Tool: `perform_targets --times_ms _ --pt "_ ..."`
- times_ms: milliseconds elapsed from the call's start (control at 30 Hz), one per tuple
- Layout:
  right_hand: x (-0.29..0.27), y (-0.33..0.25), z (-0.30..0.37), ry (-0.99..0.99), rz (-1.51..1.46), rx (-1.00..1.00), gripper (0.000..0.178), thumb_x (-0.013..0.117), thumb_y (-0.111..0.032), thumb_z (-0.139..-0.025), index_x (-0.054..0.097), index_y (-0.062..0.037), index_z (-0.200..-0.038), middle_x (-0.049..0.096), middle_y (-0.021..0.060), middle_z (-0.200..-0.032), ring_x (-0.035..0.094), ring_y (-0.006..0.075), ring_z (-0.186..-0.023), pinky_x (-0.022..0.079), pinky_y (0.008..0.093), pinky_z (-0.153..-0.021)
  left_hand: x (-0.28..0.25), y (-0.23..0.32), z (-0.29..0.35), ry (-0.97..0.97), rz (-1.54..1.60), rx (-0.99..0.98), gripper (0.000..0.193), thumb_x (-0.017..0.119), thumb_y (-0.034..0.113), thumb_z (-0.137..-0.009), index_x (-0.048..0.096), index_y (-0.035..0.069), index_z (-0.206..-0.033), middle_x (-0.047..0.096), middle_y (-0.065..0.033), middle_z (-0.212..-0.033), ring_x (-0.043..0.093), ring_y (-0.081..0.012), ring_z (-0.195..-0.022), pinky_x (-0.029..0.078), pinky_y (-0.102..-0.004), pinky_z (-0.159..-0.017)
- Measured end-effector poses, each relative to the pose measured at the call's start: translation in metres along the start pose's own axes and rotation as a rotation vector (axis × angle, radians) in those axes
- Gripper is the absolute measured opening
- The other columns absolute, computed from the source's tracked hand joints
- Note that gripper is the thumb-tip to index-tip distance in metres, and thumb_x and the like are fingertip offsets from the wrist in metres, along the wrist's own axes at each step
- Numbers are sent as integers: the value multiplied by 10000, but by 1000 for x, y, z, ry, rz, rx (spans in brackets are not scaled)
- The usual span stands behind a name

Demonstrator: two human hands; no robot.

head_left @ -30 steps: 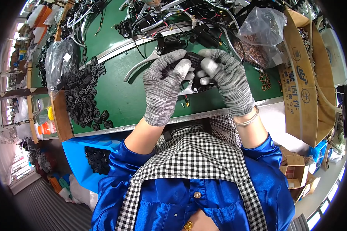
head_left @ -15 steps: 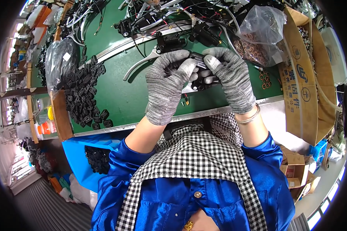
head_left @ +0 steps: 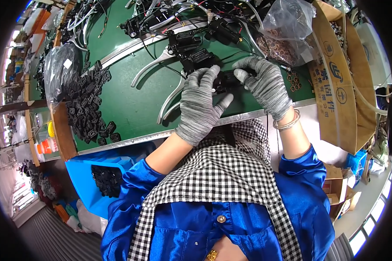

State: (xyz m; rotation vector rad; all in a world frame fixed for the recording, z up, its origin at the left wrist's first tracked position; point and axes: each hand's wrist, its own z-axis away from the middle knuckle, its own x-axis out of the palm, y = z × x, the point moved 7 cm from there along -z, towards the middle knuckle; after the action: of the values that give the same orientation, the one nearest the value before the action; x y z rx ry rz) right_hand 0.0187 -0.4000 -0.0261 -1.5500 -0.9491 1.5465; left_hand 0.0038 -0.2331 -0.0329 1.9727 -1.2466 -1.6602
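Note:
My left hand (head_left: 199, 102), in a grey knitted glove, lies with its fingers bent over the black body of a brake lever (head_left: 199, 55). Its thumb sticks out to the right, away from the body. Silver lever arms (head_left: 171, 103) stretch out to the left of this hand. My right hand (head_left: 264, 85), gloved alike, has its fingers curled and its thumb at the right end of a black part (head_left: 225, 81) between the hands. The fingertips beneath are mostly hidden. Just beyond lies another brake lever (head_left: 185, 42) with a curved silver arm and a black cable.
Small black housings (head_left: 89, 102) are heaped on the green table (head_left: 130, 113) at left, beside a clear bag (head_left: 61, 71). Cabled brake levers crowd the far side. At right are copper-coloured rings (head_left: 294, 80), a bag of rings (head_left: 281, 48) and a cardboard box (head_left: 335, 82). A blue bin (head_left: 80, 182) stands below.
The brake lever has come out from beneath my hands, with its silver arms now showing at left. My left thumb has spread outward; the hands have moved apart.

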Motion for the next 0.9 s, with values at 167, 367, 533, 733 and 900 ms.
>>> perform_targets --times_ms 167,367,533,733,900 --pt "-4 -8 -1 77 223 -244 151 697 -61 -834 689 -31 -982 670 91 -881 622 183 -773 503 286 -724 15 -2 -1 -115 -194 51 687 787 206 -719 492 64 -1324 512 -157 -1188 550 -326 -1034 504 -413 -869" --pt "-3 -4 -3 -26 179 -238 160 684 -53 -836 684 -27 -994 654 101 -889 620 200 -808 501 306 -761 9 7 0 -39 -49 -25 680 789 258 -722 506 92 -1318 506 -200 -1175 517 -351 -1057 490 -424 -883" --pt "-27 -27 -22 -1 218 -164 160 683 -147 -849 679 -40 -968 647 114 -872 627 215 -769 513 305 -730 13 14 -17 46 -44 17 606 800 299 -740 573 66 -1251 510 -213 -1152 519 -332 -1038 456 -409 -933" --pt "-141 -137 -95 831 16 -617 299 691 -177 -884 576 -46 -1126 619 19 -902 559 125 -785 482 257 -721 28 8 -22 -10 -44 -52 543 774 355 -743 625 88 -1192 523 -199 -1148 498 -357 -1036 432 -444 -927" --pt "-152 -144 -204 620 -268 -742 332 687 -256 -909 560 -60 -1144 577 -9 -839 483 89 -681 440 259 -634 31 2 -24 -8 -108 -92 533 778 361 -736 636 102 -1180 535 -187 -1136 503 -356 -1026 433 -441 -934"
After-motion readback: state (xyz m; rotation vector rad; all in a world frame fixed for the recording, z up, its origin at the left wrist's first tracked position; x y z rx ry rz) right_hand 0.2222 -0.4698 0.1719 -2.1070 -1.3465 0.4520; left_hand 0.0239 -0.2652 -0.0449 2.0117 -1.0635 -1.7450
